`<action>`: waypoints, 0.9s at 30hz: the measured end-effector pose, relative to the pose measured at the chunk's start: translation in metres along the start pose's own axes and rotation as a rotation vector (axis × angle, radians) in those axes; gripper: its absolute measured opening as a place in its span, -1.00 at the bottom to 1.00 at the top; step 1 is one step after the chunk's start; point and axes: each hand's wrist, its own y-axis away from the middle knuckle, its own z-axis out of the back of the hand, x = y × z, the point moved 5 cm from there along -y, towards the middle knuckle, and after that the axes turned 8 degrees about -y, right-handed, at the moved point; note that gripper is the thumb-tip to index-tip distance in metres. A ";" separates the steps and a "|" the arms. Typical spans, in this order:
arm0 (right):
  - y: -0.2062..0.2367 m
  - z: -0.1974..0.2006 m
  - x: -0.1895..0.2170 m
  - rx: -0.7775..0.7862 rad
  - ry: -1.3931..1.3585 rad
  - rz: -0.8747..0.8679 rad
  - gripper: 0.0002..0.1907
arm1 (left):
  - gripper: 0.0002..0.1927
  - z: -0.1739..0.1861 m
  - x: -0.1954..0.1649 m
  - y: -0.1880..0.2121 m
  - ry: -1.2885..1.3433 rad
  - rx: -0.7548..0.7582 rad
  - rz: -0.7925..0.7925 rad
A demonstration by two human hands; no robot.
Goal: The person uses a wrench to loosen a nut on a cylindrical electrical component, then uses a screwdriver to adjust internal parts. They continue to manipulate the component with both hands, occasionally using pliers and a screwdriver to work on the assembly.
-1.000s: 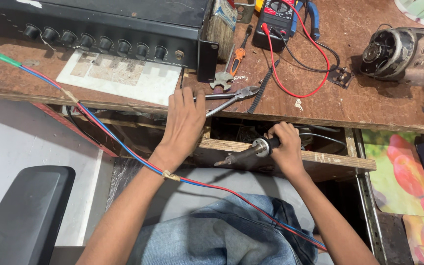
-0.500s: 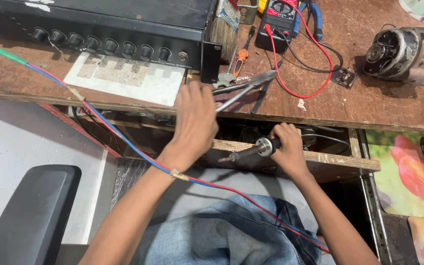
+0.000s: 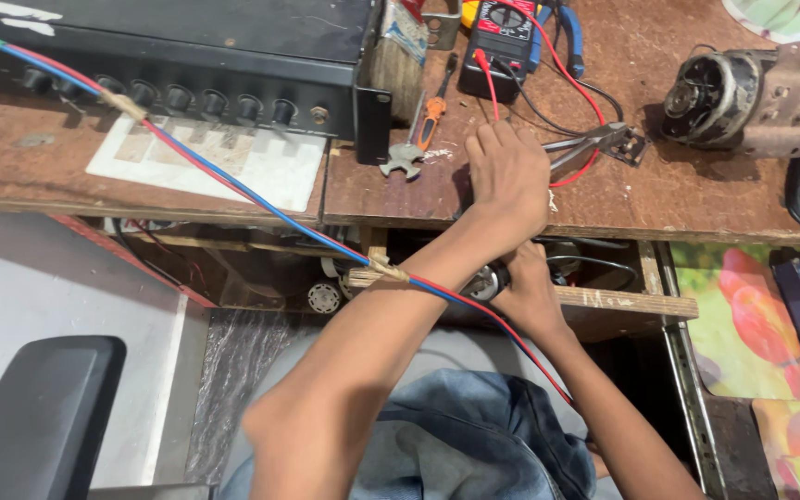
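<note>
Single view, worn on the person's head. The camera is looking steeply down and slightly forward, from above the person's lap, and is sitting close to the scene. It is facing the near edge of the wooden worktop (image 3: 678, 199), which is running across the upper half of the frame. The black amplifier case (image 3: 187, 56) is filling the far left, and the motor housing (image 3: 743, 93) is lying at the far right. Both forearms are entering from the near edge. There is no second view, so no part of the scene is being shared.
</note>
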 end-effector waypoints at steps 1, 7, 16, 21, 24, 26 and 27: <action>0.000 0.000 0.003 -0.002 0.005 0.000 -0.56 | -0.57 -0.009 -0.004 -0.001 0.006 0.075 -0.034; -0.003 -0.001 0.012 0.016 0.063 -0.025 -0.56 | -0.18 -0.024 -0.010 -0.004 0.086 0.311 -0.279; 0.004 -0.006 -0.007 0.055 0.091 -0.124 -0.77 | -0.29 0.042 0.040 0.005 0.142 0.161 -0.437; 0.003 -0.010 -0.018 0.032 0.119 -0.100 -0.76 | -0.58 0.112 0.100 0.050 0.194 0.111 -0.388; 0.005 -0.008 -0.020 -0.006 0.166 -0.116 -0.77 | -0.55 0.128 0.110 0.085 0.298 0.375 -0.287; 0.006 -0.006 -0.017 -0.048 0.204 -0.121 -0.76 | -0.59 0.128 0.105 0.103 0.291 0.543 -0.268; 0.007 -0.006 -0.015 -0.067 0.221 -0.126 -0.74 | -0.61 0.126 0.104 0.111 0.287 0.629 -0.258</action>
